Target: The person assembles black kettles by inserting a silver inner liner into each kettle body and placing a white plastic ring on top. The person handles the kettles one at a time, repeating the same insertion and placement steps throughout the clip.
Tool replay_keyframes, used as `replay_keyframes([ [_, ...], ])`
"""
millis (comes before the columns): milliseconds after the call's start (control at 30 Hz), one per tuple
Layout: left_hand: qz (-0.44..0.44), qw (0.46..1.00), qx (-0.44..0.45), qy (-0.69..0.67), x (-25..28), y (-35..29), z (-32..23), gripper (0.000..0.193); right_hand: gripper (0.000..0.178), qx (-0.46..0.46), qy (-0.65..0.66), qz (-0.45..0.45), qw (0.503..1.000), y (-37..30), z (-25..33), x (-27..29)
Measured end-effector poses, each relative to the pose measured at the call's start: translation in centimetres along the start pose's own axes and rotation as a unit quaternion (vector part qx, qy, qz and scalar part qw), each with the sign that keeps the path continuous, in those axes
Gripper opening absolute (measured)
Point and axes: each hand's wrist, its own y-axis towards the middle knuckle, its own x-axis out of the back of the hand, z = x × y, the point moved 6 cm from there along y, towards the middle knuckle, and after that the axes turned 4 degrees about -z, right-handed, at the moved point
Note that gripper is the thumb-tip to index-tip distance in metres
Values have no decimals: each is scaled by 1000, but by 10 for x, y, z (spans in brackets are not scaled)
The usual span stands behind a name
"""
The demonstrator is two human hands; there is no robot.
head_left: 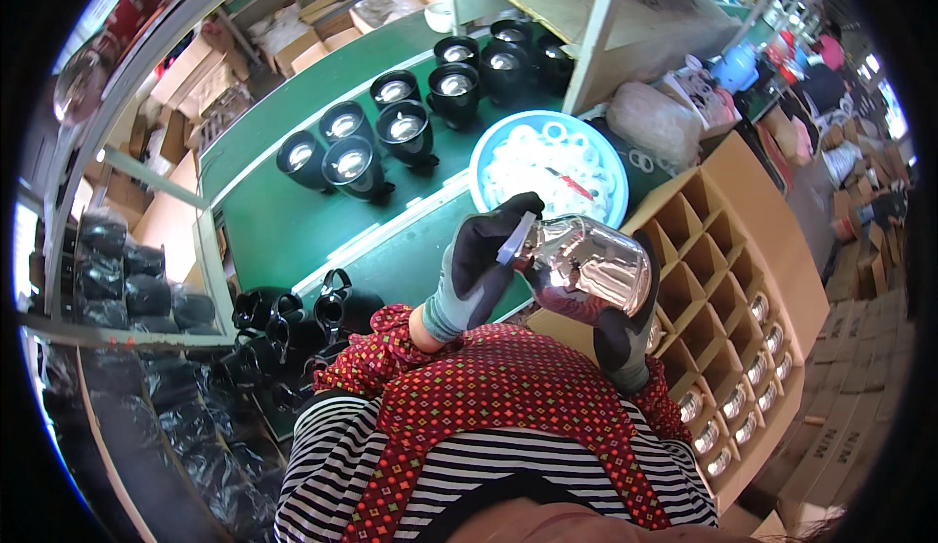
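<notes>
In front of my chest a shiny silvered vacuum-flask liner (594, 262) lies on its side between my two gloved hands. My left hand (473, 268) pinches a translucent whitish ring (515, 238) at the liner's narrow neck. Around the rounded far end of the liner, my right hand (625, 340) is closed, with some fingers hidden behind it. Just beyond stands a light-blue basin (480, 178) full of white rings (554, 131), with a small red tool (576, 187) lying on them.
Black flask bodies (403, 131) holding silvered liners stand in rows on the green table (269, 226). More black flask bodies (337, 304) lie at the near left. A divided carton (782, 235) with several liners is at my right. A metal post (598, 35) rises behind the basin.
</notes>
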Motion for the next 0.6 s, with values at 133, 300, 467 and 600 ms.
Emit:
replay_keyframes([
  [133, -20, 983, -9, 184, -4, -6, -22, 88, 77, -58, 36, 46, 997, 0, -20, -11],
  [300, -38, 899, -24, 435, 2, -9, -48, 89, 53, -97, 10, 138, 986, 8, -23, -33],
  [467, -149, 940, 48, 302, 25, -31, -43, 67, 63, -234, 239, 195, 922, 15, -28, -83],
  [600, -191, 951, 47, 237, 39, -45, -46, 53, 71, -412, 508, 125, 746, 13, -37, -110],
])
